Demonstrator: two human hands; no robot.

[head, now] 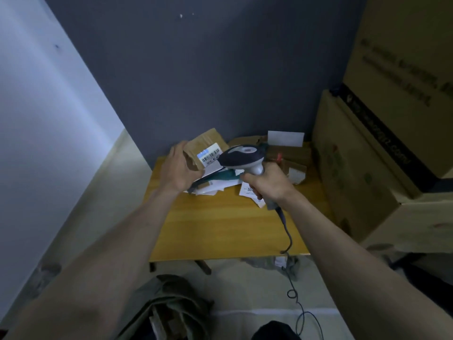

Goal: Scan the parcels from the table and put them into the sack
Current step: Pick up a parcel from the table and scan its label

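My left hand (177, 168) grips a brown cardboard parcel (207, 143) lifted over the far left of the wooden table (220, 224); its white barcode label (209, 155) faces up. My right hand (266, 184) holds a handheld barcode scanner (241, 157) by the handle, its dark head pointing left at the label, almost touching it. More parcels (289, 155) and paper envelopes (215, 184) lie piled on the table's far side. An olive sack (169, 305) stands open on the floor below, with parcels inside.
Large stacked cardboard boxes (382, 148) crowd the right side of the table. The scanner's cable (294, 290) hangs off the table's near edge and runs across the floor. A dark wall stands behind the table.
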